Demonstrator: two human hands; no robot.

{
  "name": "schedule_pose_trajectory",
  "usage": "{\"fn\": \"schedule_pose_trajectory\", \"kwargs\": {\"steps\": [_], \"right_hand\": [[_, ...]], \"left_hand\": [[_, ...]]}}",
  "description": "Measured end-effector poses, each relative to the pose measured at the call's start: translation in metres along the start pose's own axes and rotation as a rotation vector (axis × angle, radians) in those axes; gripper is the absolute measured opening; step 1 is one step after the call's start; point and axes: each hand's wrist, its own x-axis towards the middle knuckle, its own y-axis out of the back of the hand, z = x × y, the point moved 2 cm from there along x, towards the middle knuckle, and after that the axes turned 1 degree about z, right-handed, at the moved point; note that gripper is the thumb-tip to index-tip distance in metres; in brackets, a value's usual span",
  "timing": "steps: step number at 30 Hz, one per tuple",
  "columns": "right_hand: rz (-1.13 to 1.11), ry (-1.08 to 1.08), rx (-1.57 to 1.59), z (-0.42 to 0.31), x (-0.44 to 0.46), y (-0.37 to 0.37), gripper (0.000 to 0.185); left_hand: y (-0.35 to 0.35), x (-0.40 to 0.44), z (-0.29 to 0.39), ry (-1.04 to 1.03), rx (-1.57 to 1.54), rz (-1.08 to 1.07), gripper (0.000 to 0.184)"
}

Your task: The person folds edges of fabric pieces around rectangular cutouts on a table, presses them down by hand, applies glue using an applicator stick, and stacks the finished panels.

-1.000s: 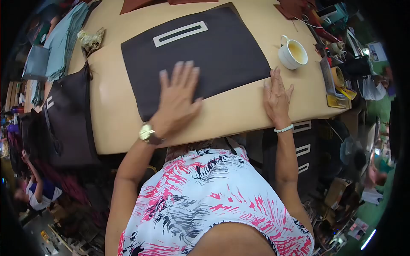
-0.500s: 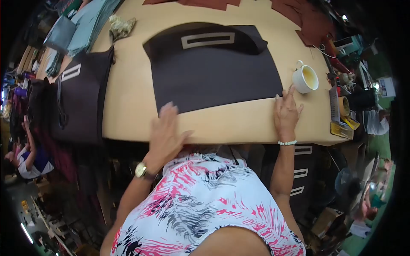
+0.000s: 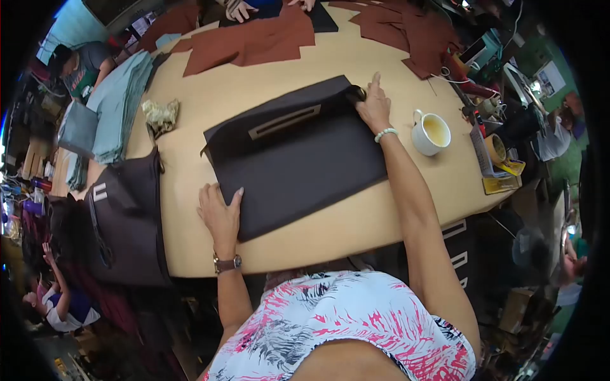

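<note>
head | dark sheet left of the white cup, near part flat, far edge curled up, pale rectangular outline | left grip farther left of cup, thumb and fingers apart | right grip at sheet's far corner, just left of cup, cannot tell if clamped
</note>
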Motion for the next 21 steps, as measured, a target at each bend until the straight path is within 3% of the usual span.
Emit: {"fn": "schedule_pose_trajectory", "kwargs": {"steps": [3, 7, 13, 14, 18, 19, 21], "right_hand": [[-0.039, -0.114, -0.033, -0.025, 0.023, -0.005, 0.093], [-0.017, -0.089, -0.083, -0.029, 0.032, -0.015, 0.09], [-0.014, -0.109, -0.081, -0.02, -0.008, 0.015, 0.085], [-0.035, -0.095, -0.07, -0.017, -0.012, 0.017, 0.083], [-0.191, -0.169, 0.047, -0.025, -0.01, 0.029, 0.076], [-0.249, -0.213, 0.096, -0.029, -0.004, 0.03, 0.076], [-0.16, -0.242, 0.162, -0.025, 0.008, 0.018, 0.081]], "left_hand": [[0.004, 0.004, 0.004, 0.0, -0.07, -0.053, 0.041], [0.005, 0.009, 0.007, 0.039, -0.139, -0.095, 0.034], [-0.002, 0.028, 0.001, 0.326, -0.598, -0.172, 0.053], [-0.007, 0.034, -0.007, 0.403, -0.625, -0.249, 0.067], [-0.024, 0.062, -0.006, 0.274, -1.054, -0.145, 0.075], [-0.03, 0.066, -0.013, 0.32, -1.087, -0.148, 0.075], [-0.042, 0.077, -0.031, 0.414, -1.154, -0.151, 0.076]]}}
